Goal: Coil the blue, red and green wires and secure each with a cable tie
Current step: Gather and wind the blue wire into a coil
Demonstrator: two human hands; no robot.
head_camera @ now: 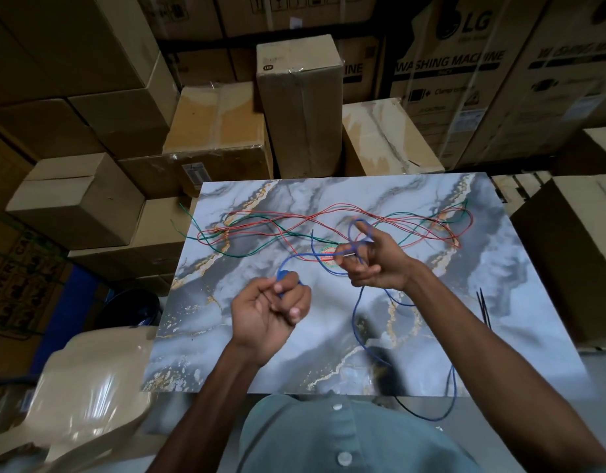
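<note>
My left hand is curled above the marble-patterned table, gripping small loops of the blue wire. My right hand is raised a little to the right, pinching the same blue wire; a loop arcs over its extended index finger. The rest of the blue wire trails down across the table and hangs off the near edge. The red wire and the green wire lie loose and tangled across the far half of the table. Black cable ties lie near the right edge.
Cardboard boxes are stacked all along the back and both sides of the table. A beige plastic chair stands at the near left. A dark round object sits on the floor left of the table.
</note>
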